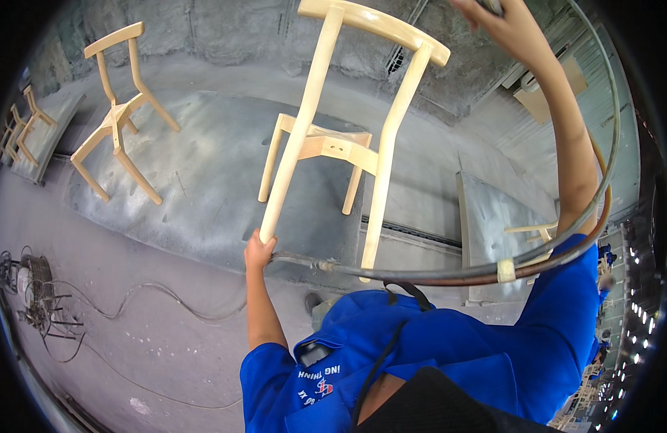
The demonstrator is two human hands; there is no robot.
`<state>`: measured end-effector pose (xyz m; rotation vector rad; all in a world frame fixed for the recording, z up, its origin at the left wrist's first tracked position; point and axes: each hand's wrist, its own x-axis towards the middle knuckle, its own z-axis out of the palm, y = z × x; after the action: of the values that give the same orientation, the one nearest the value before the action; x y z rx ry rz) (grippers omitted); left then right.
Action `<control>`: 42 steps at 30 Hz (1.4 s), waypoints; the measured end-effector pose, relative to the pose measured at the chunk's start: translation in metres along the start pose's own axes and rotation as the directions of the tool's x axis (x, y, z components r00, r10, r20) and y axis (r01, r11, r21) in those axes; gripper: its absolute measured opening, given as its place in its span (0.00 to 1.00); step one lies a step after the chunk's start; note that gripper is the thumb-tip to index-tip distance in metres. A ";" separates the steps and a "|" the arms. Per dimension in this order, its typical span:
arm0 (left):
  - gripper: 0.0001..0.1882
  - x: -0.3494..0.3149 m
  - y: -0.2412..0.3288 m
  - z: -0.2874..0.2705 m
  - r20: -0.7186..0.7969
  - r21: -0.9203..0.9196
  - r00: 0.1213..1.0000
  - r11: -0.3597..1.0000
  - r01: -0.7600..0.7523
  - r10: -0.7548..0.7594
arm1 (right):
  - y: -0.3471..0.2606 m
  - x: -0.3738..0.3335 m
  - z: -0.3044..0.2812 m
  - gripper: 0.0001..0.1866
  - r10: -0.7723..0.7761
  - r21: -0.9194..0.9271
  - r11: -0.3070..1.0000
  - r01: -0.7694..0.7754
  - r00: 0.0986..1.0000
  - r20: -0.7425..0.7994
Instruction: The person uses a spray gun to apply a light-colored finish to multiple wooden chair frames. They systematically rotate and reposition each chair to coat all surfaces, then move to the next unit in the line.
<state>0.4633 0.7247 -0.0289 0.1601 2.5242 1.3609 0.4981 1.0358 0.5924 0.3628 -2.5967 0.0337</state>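
left hand (pixel 258 251) is gripping chair (pixel 338 144) leg foot, fingers wrapped | leg's long axis is running up-right | right hand (pixel 508 25) is raised above, holding hose (pixel 449 274); its fingers: cannot tell

Even, soft daylight fills the centre of the frame, with faint shadows under the chair (pixel 333 137) legs. The fisheye bends straight edges toward a black rim. Small lamps glare at lower right. The raised right hand (pixel 503 25) at the top edge is slightly blurred.
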 end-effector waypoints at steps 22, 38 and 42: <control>0.24 -0.001 -0.020 0.019 0.004 0.007 0.998 0.998 0.064 -0.064 | -0.015 -0.324 0.108 0.32 0.368 0.641 0.309 -0.702 0.710 0.600; 0.38 -0.038 0.009 0.018 0.364 -0.073 0.923 0.992 -0.105 0.125 | -0.404 -0.626 0.193 0.33 0.915 0.710 -0.403 -0.577 -0.237 0.327; 0.54 -0.001 0.141 0.026 -0.291 -0.109 0.806 0.819 -0.564 0.516 | -0.443 -0.617 0.192 0.29 0.927 0.682 -0.372 -0.629 -0.282 0.246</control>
<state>0.4669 0.8233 0.0753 0.7757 2.6385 1.9366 1.0344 0.7453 0.1009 -1.5523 -1.3902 1.4242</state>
